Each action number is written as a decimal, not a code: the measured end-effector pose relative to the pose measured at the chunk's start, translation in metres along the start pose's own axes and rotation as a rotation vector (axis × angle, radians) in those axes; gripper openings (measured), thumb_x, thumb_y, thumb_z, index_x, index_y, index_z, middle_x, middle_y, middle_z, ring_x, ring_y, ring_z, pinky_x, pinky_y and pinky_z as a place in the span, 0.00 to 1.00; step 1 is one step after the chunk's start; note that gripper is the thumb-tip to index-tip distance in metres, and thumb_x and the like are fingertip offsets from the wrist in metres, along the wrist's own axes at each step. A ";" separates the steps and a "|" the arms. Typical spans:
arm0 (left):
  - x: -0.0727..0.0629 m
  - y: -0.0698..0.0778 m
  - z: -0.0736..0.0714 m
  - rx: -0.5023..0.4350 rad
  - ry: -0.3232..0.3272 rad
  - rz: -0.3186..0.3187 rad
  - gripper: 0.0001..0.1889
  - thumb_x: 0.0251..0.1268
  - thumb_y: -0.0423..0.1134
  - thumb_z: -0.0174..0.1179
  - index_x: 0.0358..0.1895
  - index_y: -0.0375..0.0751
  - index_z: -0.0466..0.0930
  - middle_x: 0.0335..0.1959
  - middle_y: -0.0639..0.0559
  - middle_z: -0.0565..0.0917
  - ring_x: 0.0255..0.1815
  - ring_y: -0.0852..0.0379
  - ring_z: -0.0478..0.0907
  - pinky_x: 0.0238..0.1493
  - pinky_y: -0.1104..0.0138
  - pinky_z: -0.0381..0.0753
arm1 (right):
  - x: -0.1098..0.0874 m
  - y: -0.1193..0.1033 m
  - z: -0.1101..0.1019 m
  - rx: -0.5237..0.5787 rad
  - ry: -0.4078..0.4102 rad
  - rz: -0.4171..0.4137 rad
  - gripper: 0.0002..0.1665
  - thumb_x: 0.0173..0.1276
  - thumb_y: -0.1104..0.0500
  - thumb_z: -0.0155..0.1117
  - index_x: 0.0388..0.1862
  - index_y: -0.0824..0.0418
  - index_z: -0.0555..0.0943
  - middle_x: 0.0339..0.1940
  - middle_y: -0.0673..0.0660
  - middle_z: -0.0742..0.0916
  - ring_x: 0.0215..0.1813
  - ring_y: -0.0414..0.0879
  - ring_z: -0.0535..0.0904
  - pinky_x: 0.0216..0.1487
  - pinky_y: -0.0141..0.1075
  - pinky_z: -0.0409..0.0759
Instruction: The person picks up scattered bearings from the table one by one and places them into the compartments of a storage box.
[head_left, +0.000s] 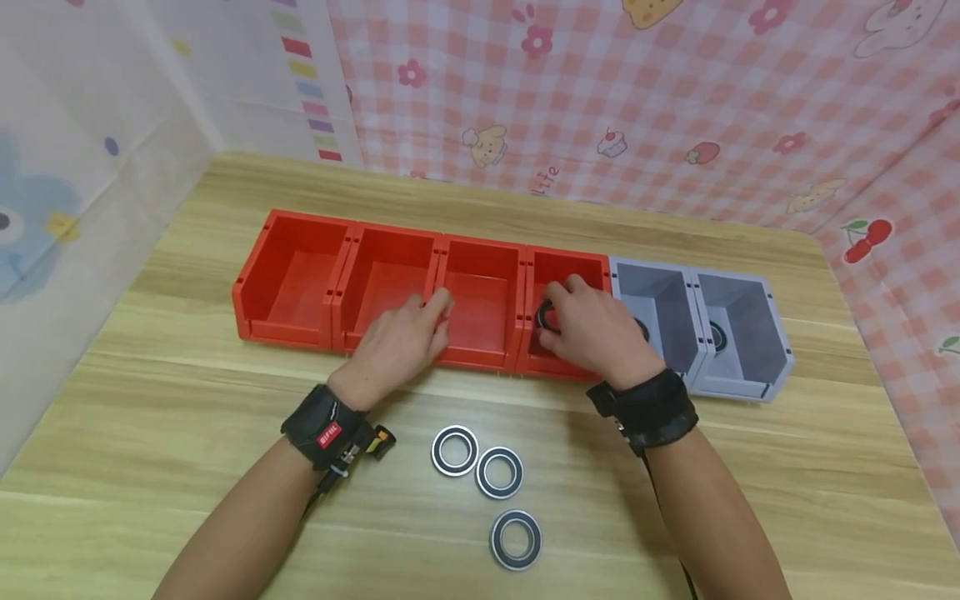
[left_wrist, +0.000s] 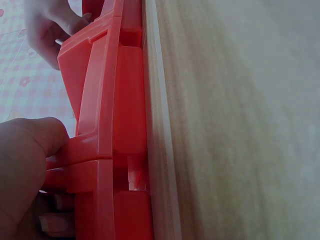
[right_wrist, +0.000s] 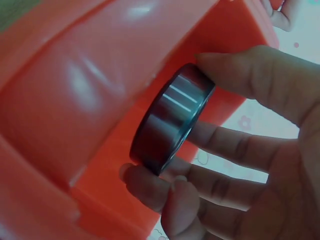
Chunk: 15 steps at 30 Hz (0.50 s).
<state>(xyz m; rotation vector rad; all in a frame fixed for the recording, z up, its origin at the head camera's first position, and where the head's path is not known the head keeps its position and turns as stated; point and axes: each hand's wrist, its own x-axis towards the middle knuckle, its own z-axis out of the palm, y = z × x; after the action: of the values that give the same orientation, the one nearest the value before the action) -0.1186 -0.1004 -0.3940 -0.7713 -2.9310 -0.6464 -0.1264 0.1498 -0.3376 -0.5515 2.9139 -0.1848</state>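
My right hand (head_left: pixel 592 329) holds a ball bearing (right_wrist: pixel 172 120) by its rim, between the thumb and fingers, inside the rightmost red bin (head_left: pixel 567 265). The bearing stands tilted in the grip, its shiny outer ring showing in the right wrist view. My left hand (head_left: pixel 397 346) grips the front of the walls where the second and third red bins (head_left: pixel 480 287) meet. In the left wrist view its thumb (left_wrist: pixel 47 135) lies on one side of these walls and its fingers on the other. On the table, three bearings (head_left: pixel 499 472) lie flat in front of the bins.
Red bins stand in a joined row, with two grey bins (head_left: pixel 742 292) at the right end. A bearing (head_left: pixel 717 337) sits in the far right grey bin; another (head_left: pixel 642 329) shows partly beside my right hand. Behind the wooden table (head_left: pixel 150 417) hangs a checked cloth (head_left: pixel 570 108).
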 end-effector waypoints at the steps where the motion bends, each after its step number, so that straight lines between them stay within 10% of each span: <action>1: 0.000 0.000 0.000 -0.001 -0.002 -0.001 0.11 0.64 0.37 0.56 0.45 0.44 0.64 0.17 0.51 0.65 0.14 0.57 0.63 0.14 0.68 0.62 | 0.001 0.000 0.001 0.001 -0.003 0.003 0.28 0.59 0.54 0.69 0.56 0.65 0.75 0.38 0.61 0.77 0.33 0.52 0.75 0.34 0.44 0.80; 15: 0.000 0.001 -0.002 -0.020 -0.037 -0.034 0.11 0.64 0.38 0.55 0.45 0.45 0.64 0.18 0.51 0.67 0.14 0.57 0.65 0.15 0.68 0.64 | 0.013 0.001 0.009 0.016 -0.070 0.042 0.25 0.57 0.54 0.70 0.50 0.64 0.76 0.34 0.60 0.76 0.32 0.52 0.75 0.33 0.43 0.78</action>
<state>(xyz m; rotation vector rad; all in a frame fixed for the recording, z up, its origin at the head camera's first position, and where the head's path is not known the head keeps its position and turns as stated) -0.1188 -0.1004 -0.3921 -0.7455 -2.9820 -0.6718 -0.1372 0.1449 -0.3483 -0.4832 2.8508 -0.1795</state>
